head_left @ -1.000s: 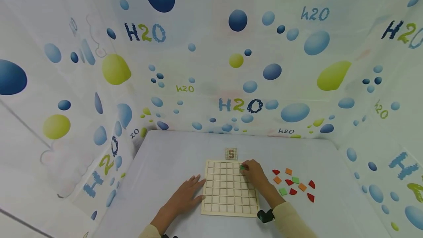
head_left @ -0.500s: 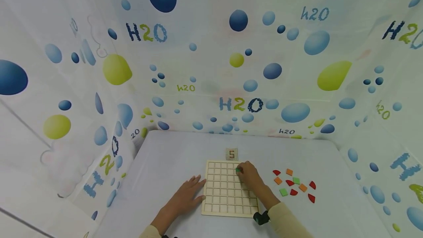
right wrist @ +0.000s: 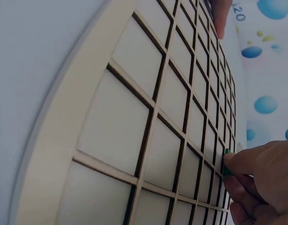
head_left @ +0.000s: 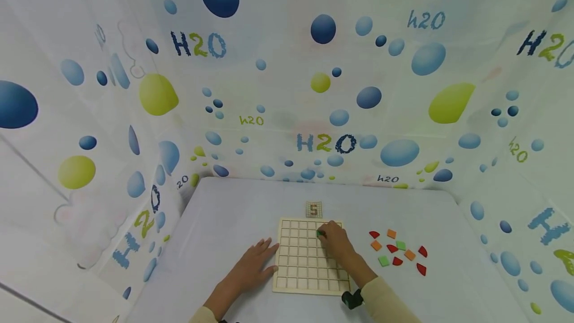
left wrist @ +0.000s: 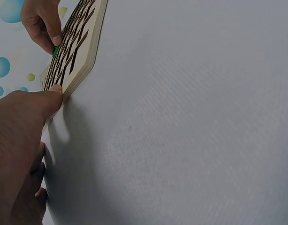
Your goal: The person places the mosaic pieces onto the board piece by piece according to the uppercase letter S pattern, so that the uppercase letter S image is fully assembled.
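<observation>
Right hand [head_left: 336,241] pinches half-hidden green piece [head_left: 319,234] at grid board's [head_left: 301,259] far cells [head_left: 302,233] | outstretched left hand [head_left: 252,266] touches left edge [head_left: 276,257]

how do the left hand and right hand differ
The left hand has fingers extended, while the right hand pinches a green piece. The left hand is at the left edge of the grid board; the right hand is over its right half. Both have cream sleeves.
</observation>
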A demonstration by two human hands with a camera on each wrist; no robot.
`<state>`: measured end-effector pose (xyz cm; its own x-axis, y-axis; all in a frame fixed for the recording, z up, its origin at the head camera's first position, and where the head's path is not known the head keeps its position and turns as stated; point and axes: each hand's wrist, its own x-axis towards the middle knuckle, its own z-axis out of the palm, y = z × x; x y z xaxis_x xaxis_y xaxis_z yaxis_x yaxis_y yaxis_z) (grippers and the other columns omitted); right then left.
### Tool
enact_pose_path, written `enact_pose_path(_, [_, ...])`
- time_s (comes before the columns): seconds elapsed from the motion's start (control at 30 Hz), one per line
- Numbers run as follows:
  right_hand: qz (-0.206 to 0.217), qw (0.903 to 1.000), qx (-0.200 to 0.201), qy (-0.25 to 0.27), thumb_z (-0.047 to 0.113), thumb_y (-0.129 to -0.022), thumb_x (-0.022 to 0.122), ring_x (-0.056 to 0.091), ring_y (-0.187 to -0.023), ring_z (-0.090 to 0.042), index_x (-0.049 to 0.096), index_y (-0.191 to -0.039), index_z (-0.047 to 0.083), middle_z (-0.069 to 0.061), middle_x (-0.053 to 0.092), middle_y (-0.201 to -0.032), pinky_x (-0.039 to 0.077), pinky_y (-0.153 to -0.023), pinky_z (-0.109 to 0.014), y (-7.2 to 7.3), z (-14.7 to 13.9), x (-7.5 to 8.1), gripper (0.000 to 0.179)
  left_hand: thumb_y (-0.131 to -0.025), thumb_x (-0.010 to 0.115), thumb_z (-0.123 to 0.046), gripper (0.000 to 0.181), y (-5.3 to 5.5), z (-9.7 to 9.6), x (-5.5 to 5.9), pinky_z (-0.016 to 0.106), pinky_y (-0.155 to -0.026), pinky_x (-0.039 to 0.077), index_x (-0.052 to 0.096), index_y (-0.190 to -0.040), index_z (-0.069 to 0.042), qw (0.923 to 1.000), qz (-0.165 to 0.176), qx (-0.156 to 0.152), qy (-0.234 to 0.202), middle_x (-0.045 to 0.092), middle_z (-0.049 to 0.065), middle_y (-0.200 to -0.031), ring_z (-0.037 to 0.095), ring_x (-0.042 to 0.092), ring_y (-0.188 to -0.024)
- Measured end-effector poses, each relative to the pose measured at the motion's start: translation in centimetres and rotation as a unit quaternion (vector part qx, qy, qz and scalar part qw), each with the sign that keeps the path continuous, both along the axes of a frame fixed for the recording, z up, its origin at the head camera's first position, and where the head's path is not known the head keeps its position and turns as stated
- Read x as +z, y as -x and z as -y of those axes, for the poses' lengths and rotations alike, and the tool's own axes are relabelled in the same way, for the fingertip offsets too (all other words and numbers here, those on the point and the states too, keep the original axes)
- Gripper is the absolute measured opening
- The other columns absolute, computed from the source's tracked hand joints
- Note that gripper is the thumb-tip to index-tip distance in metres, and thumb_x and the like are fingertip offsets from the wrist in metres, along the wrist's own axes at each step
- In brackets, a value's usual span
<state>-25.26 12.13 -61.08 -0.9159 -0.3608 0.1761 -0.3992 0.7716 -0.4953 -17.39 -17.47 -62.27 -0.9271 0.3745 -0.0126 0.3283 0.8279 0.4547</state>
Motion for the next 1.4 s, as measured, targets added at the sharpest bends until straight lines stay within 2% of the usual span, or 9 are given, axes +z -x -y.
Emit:
enact_pose_path(0.3, [0.006, 0.9993, 0.007, 0.036, 0.001, -0.097, 0.074, 0.064, -0.093, -0.024, 0.073, -0.102, 0.004, -0.007, 0.067, -0.1, 0.057, -0.08, -0.048, -0.2, -0.1, 0.3, 0.006, -0.105, 0.063, -0.044, 0.063, -0.1, 0.1, -0.1, 0.061, -0.125, 0.031, 0.049, -0.159, -0.015, 1.0, 0.003, -0.003, -0.002, 0.04, 0.016, -0.168, 0.04, 0.034, -0.156])
enact_pose_path(0.4, [0.015, 0.9987, 0.007, 0.049, -0.001, -0.097, 0.073, 0.063, -0.095, -0.025, 0.073, -0.102, 0.003, -0.008, 0.066, -0.102, 0.057, -0.081, -0.046, -0.2, -0.3, 0.3, 0.006, -0.106, 0.062, -0.045, 0.063, 0.0, 0.1, -0.2, 0.061, -0.125, 0.031, 0.048, -0.159, -0.015, 1.0, 0.003, -0.004, -0.003, 0.04, 0.015, -0.168, 0.04, 0.034, -0.157])
enact_pose_path(0.6, [0.02, 0.9991, 0.01, 0.038, 0.001, -0.099, 0.072, 0.061, -0.092, -0.021, 0.071, -0.103, 0.005, -0.006, 0.063, -0.103, 0.057, -0.078, -0.038, -0.2, -0.5, 0.1, 0.006, -0.105, 0.062, -0.046, 0.064, 0.0, 0.0, -0.2, 0.06, -0.126, 0.031, 0.048, -0.16, -0.017, 1.0, 0.006, 0.0, 0.003, 0.039, 0.014, -0.169, 0.039, 0.033, -0.157])
enact_pose_path(0.77, [0.024, 0.9989, 0.016, 0.037, 0.001, -0.1, 0.07, 0.061, -0.091, -0.019, 0.071, -0.102, 0.006, -0.003, 0.063, -0.1, 0.056, -0.079, -0.037, 0.0, -0.8, -0.1, 0.005, -0.105, 0.062, -0.047, 0.065, 0.0, 0.0, -0.3, 0.06, -0.126, 0.031, 0.048, -0.16, -0.017, 0.9999, 0.009, 0.005, 0.006, 0.039, 0.013, -0.169, 0.039, 0.034, -0.157])
enact_pose_path(0.9, [0.032, 0.9975, 0.013, 0.062, 0.001, -0.1, 0.069, 0.062, -0.091, -0.019, 0.073, -0.102, 0.005, -0.003, 0.064, -0.099, 0.058, -0.079, -0.037, 0.3, -1.5, -0.1, 0.006, -0.105, 0.062, -0.047, 0.064, -0.1, 0.0, -0.3, 0.06, -0.126, 0.031, 0.048, -0.16, -0.017, 0.9999, 0.009, 0.006, 0.004, 0.039, 0.014, -0.168, 0.039, 0.034, -0.157])
enact_pose_path(1.0, [0.04, 0.9952, -0.005, 0.089, 0.001, -0.1, 0.07, 0.063, -0.091, -0.02, 0.073, -0.104, 0.004, -0.005, 0.065, -0.099, 0.058, -0.079, -0.039, 0.6, -2.7, 0.1, 0.006, -0.104, 0.063, -0.046, 0.064, 0.0, 0.0, -0.4, 0.061, -0.125, 0.031, 0.049, -0.159, -0.017, 0.9999, 0.008, 0.006, 0.0, 0.04, 0.014, -0.168, 0.04, 0.034, -0.157])
enact_pose_path(1.23, [0.03, 0.9939, -0.066, 0.084, 0.004, -0.098, 0.073, 0.067, -0.097, -0.029, 0.072, -0.112, 0.001, -0.012, 0.067, -0.105, 0.06, -0.085, -0.046, 1.9, -7.7, 0.9, 0.015, -0.105, 0.063, -0.046, 0.064, 0.0, 0.0, -0.5, 0.061, -0.126, 0.03, 0.049, -0.159, -0.016, 0.9999, 0.007, 0.004, -0.006, 0.04, 0.015, -0.168, 0.04, 0.034, -0.157])
enact_pose_path(1.3, [0.036, 0.9913, -0.086, 0.092, 0.005, -0.098, 0.073, 0.069, -0.1, -0.033, 0.071, -0.117, -0.001, -0.016, 0.068, -0.108, 0.06, -0.087, -0.048, 2.1, -9.5, 1.2, 0.02, -0.105, 0.062, -0.046, 0.064, 0.0, 0.1, -0.6, 0.062, -0.125, 0.03, 0.049, -0.159, -0.016, 1.0, 0.006, 0.002, -0.006, 0.04, 0.015, -0.168, 0.04, 0.034, -0.157])
enact_pose_path(1.4, [0.065, 0.9826, -0.124, 0.121, 0.009, -0.1, 0.071, 0.069, -0.105, -0.036, 0.068, -0.124, -0.004, -0.02, 0.069, -0.114, 0.06, -0.091, -0.049, 2.3, -12.0, 1.5, 0.027, -0.105, 0.062, -0.047, 0.064, 0.0, 0.1, -0.6, 0.061, -0.125, 0.031, 0.048, -0.16, -0.016, 1.0, 0.006, 0.002, -0.001, 0.039, 0.015, -0.168, 0.04, 0.033, -0.157])
